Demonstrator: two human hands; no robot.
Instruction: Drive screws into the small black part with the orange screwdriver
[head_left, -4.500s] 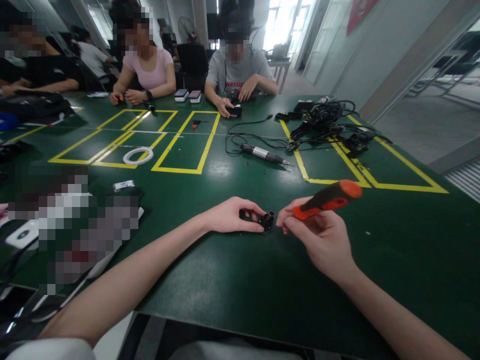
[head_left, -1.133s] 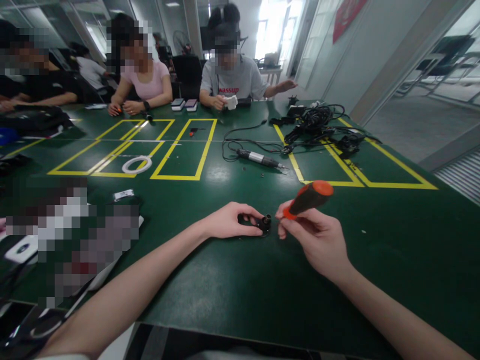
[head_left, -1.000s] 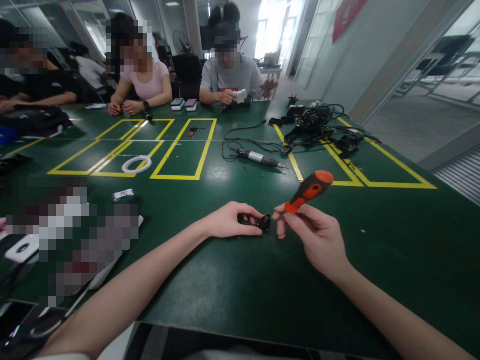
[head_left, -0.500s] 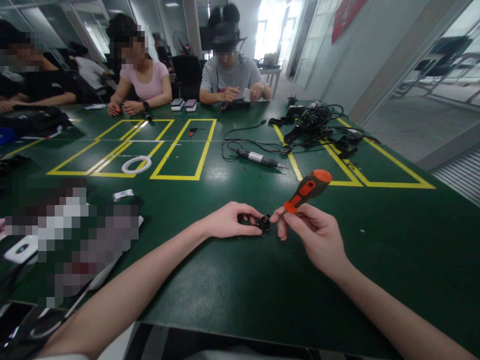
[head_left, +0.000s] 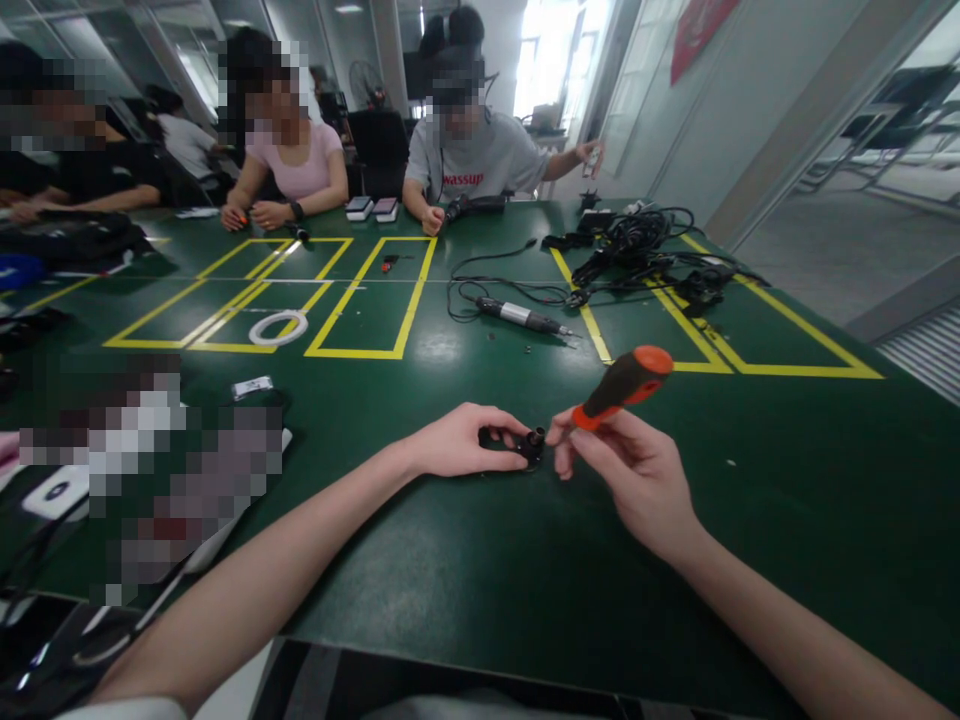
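My left hand (head_left: 472, 440) is closed on a small black part (head_left: 532, 452) with a short upright tube, low over the green tabletop. Its thumb and fingers grip the part from the left; much of it is hidden. In my right hand (head_left: 630, 470) is a screwdriver (head_left: 626, 385) with a black and orange handle, pinched near the collar between thumb and fingers. The handle leans up and to the right. Its shaft points down toward the black part, but the tip is too small to make out, so I cannot tell whether they touch.
An electric screwdriver (head_left: 521, 316) with a cable lies beyond my hands. Tangled black cables (head_left: 637, 240) are heaped at the back right. A white tape ring (head_left: 278, 328) lies left, among yellow tape outlines (head_left: 352, 352). Co-workers sit across the green table (head_left: 420, 560).
The screwdriver handle has turned, its orange inlays now facing another way. The co-worker opposite has stretched one arm out sideways with a small object. My view has shifted slightly.
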